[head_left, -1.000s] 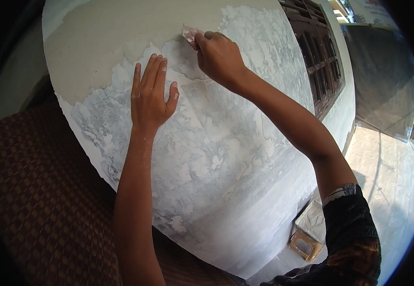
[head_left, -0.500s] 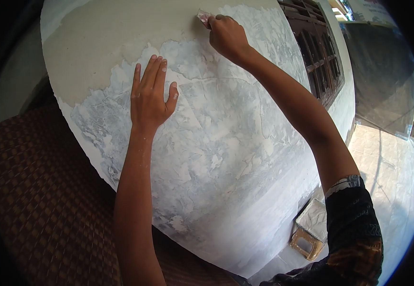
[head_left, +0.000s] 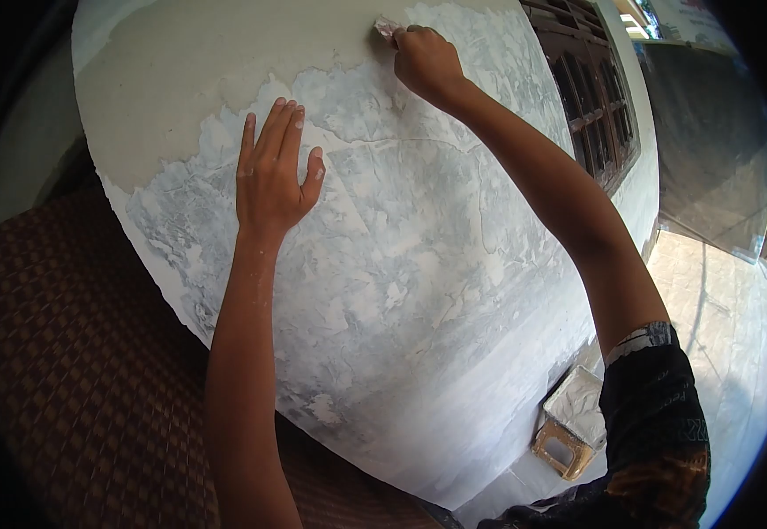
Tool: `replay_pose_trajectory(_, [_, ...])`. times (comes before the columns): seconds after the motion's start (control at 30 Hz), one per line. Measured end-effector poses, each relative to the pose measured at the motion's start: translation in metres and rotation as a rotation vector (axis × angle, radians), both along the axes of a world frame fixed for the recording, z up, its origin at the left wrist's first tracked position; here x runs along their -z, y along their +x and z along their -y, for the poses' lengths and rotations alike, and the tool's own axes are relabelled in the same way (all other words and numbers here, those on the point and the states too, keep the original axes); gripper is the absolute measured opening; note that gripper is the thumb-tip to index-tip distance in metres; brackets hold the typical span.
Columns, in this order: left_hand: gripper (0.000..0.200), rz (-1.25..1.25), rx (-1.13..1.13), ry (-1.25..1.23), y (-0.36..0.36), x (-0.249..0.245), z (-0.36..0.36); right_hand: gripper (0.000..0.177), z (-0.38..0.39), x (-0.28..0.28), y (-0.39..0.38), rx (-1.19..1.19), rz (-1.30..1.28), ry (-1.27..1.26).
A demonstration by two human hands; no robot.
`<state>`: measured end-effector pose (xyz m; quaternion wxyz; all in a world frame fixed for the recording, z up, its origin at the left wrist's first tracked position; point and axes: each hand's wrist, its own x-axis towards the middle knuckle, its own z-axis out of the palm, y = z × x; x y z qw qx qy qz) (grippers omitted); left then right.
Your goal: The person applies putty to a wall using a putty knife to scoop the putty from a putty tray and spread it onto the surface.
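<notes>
A wall [head_left: 374, 238] fills the middle of the view, with patchy white and grey coating below and plain beige-grey surface at the upper left. My left hand [head_left: 273, 172] lies flat on the coated part, fingers spread, with white specks on the fingertips. Higher up and to the right, my right hand [head_left: 427, 63] is closed round a small scraper [head_left: 387, 30], whose whitish, smeared blade is at the wall near the border between coated and plain surface. The fingers hide the scraper's handle.
A dark barred window [head_left: 591, 106] is at the upper right. Low on the right sit a tray [head_left: 577, 406] of whitish material and a brownish stool-like object [head_left: 562, 450]. Brown woven material [head_left: 74, 353] covers the lower left. A dark panel [head_left: 710, 141] stands far right.
In the view, my right hand and the scraper have shifted slightly right. My left hand appears slightly further left and is still flat on the wall.
</notes>
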<state>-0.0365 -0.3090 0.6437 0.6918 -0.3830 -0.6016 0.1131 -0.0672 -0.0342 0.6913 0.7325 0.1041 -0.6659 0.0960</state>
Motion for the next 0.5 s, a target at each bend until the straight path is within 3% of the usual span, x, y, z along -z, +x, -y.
replay_pose_trajectory(0.1, [0.046,-0.006,-0.013,-0.008,0.001,0.002,0.000,0.014,0.023,0.048,0.007,0.040,0.176,0.119])
replay_pose_trajectory(0.17, [0.047,0.013,-0.007,-0.007,0.003,0.001,-0.002,0.013,0.041,0.077,0.021,-0.028,0.104,0.154])
replay_pose_trajectory(0.23, [0.047,0.016,0.000,-0.008,0.002,0.000,-0.001,0.014,0.037,0.067,0.033,-0.069,0.133,0.125])
replay_pose_trajectory(0.3, [0.047,0.025,0.003,-0.012,0.000,0.002,-0.001,0.015,0.015,0.033,0.020,-0.057,-0.023,-0.005])
replay_pose_trajectory(0.37, [0.047,0.015,-0.007,-0.005,-0.001,0.001,0.000,0.019,-0.002,0.006,0.004,0.008,0.057,-0.092])
replay_pose_trajectory(0.43, [0.046,-0.002,-0.020,-0.001,0.000,-0.001,0.000,0.020,-0.003,0.013,-0.005,-0.007,0.097,-0.102])
replay_pose_trajectory(0.5, [0.046,-0.010,-0.028,0.000,0.001,0.000,0.000,0.014,0.005,0.044,-0.013,0.017,0.066,0.098])
